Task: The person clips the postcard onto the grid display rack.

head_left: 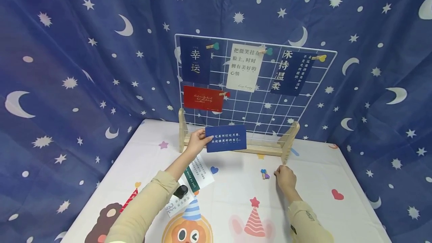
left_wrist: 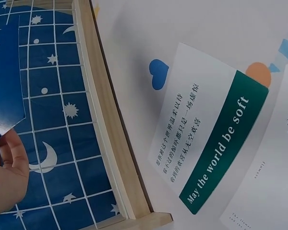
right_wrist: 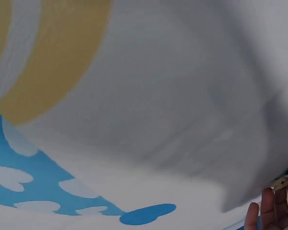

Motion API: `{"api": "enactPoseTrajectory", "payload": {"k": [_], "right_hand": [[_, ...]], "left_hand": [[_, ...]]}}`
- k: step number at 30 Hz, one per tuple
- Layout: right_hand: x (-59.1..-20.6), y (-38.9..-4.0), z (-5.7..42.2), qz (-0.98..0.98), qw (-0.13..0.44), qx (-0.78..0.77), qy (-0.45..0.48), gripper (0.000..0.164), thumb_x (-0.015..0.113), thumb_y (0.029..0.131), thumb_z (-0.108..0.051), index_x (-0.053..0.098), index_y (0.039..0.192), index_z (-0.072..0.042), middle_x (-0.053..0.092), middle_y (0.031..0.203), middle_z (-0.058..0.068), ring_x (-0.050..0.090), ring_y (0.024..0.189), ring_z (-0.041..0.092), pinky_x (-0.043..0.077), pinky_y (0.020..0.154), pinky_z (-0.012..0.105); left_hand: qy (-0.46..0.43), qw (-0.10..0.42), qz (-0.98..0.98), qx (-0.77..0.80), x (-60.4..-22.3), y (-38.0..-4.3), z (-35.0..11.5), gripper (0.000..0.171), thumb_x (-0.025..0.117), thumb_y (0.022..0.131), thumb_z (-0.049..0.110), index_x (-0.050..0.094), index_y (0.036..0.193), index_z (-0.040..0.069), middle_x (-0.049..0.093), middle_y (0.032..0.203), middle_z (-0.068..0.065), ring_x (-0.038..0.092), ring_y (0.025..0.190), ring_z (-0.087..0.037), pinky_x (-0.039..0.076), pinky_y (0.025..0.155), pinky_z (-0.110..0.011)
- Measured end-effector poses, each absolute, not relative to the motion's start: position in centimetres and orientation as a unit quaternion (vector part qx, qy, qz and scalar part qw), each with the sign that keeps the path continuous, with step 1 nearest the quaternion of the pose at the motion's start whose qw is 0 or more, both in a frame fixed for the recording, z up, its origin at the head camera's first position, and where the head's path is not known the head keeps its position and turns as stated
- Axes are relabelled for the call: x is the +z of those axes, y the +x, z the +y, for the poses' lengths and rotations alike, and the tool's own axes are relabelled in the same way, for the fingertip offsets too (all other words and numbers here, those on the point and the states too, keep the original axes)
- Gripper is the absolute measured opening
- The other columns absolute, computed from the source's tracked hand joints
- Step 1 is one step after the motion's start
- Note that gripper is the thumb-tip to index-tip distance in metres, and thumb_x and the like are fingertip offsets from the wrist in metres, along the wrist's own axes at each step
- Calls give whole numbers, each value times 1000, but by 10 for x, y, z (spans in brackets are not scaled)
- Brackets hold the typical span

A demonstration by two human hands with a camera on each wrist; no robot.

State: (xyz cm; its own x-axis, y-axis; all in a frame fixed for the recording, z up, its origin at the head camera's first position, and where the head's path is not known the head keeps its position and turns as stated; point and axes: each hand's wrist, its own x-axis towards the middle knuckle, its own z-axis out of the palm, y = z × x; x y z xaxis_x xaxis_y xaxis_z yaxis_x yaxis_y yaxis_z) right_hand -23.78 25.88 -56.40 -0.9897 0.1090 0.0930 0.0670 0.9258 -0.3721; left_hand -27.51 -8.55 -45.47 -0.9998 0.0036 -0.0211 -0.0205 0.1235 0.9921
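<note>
My left hand (head_left: 198, 141) pinches the left end of a dark blue card (head_left: 226, 138) with white writing, held in front of the lower part of the white wire grid (head_left: 249, 104). The left wrist view shows the same card (left_wrist: 7, 81) above the fingers. Close to the table, near the right foot of the stand, is my right hand (head_left: 286, 178). In the right wrist view its fingers hold a small wooden clip (right_wrist: 283, 182) with a bit of green, mostly cut off by the frame edge. Two heart clips (head_left: 264, 174), blue and purple, lie left of that hand.
A blue card (head_left: 195, 61), a white card (head_left: 244, 66), another blue card (head_left: 291, 72) and a red card (head_left: 203, 99) hang clipped on the grid. A wooden stand (head_left: 263, 150) supports it. Loose cards (head_left: 202, 173) and a black object (head_left: 181, 191) lie near the left forearm.
</note>
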Motion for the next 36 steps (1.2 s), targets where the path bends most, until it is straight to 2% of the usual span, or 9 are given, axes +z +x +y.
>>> {"api": "enactPoseTrajectory", "payload": {"k": [4, 10, 15, 18, 21, 24, 26, 30, 36], "right_hand": [[-565, -236, 261, -984, 78, 158, -22, 12, 66, 85, -9, 62, 77, 0, 66, 74, 13, 64, 70, 32, 52, 60, 45], [-564, -237, 259, -979, 115, 171, 1, 11, 63, 87, -6, 61, 80, 2, 67, 71, 15, 63, 61, 28, 50, 54, 41], [-557, -243, 251, -965, 120, 231, -14, 12, 57, 91, -7, 61, 86, 4, 67, 72, 18, 58, 53, 23, 46, 48, 36], [-552, -245, 247, -948, 114, 294, -38, 15, 52, 94, -6, 61, 91, 6, 66, 77, 22, 59, 58, 25, 46, 51, 36], [-547, -247, 244, -926, 99, 360, -57, 22, 43, 98, -5, 60, 97, 9, 64, 92, 28, 59, 70, 30, 47, 60, 37], [-544, -249, 245, -910, 76, 402, -71, 31, 36, 101, -7, 61, 102, 11, 60, 103, 32, 57, 76, 30, 46, 64, 31], [-544, -249, 246, -901, 59, 423, -78, 32, 37, 101, -11, 60, 105, 12, 59, 107, 32, 57, 76, 28, 45, 62, 25], [-544, -251, 248, -886, 42, 453, -83, 32, 47, 99, -15, 59, 108, 13, 59, 102, 31, 60, 73, 27, 44, 55, 17], [-544, -251, 242, -885, 52, 459, -61, 25, 53, 94, -6, 61, 108, 13, 65, 94, 29, 64, 77, 33, 47, 55, 13]], "left_hand": [[2, 11, 753, 658, -454, -276, -84, 32, 59, 89, -1, 56, 121, -4, 64, 115, -25, 65, 103, -36, 56, 83, -38], [7, 7, 758, 652, -457, -275, -86, 30, 59, 89, -2, 57, 119, -5, 65, 112, -26, 67, 99, -35, 58, 78, -35], [3, 10, 753, 658, -460, -273, -87, 28, 59, 88, -3, 58, 116, -6, 66, 110, -27, 68, 96, -33, 58, 76, -34], [0, 11, 750, 662, -459, -273, -86, 28, 59, 88, -2, 58, 116, -5, 66, 110, -26, 68, 96, -33, 58, 77, -35], [2, 11, 747, 664, -459, -273, -84, 30, 59, 88, -3, 58, 118, -5, 65, 111, -26, 67, 98, -35, 58, 79, -36], [3, 12, 744, 668, -459, -274, -83, 31, 59, 89, -3, 57, 119, -6, 65, 111, -26, 67, 98, -35, 57, 80, -36], [4, 12, 744, 668, -460, -276, -82, 30, 58, 89, -3, 57, 119, -6, 65, 110, -26, 67, 98, -34, 58, 79, -36], [8, 11, 743, 669, -458, -279, -81, 30, 58, 89, -2, 57, 119, -4, 65, 112, -26, 67, 98, -34, 58, 79, -37], [6, 9, 745, 667, -453, -281, -82, 32, 56, 91, -1, 56, 122, -4, 64, 115, -26, 65, 102, -37, 55, 84, -41]]}}
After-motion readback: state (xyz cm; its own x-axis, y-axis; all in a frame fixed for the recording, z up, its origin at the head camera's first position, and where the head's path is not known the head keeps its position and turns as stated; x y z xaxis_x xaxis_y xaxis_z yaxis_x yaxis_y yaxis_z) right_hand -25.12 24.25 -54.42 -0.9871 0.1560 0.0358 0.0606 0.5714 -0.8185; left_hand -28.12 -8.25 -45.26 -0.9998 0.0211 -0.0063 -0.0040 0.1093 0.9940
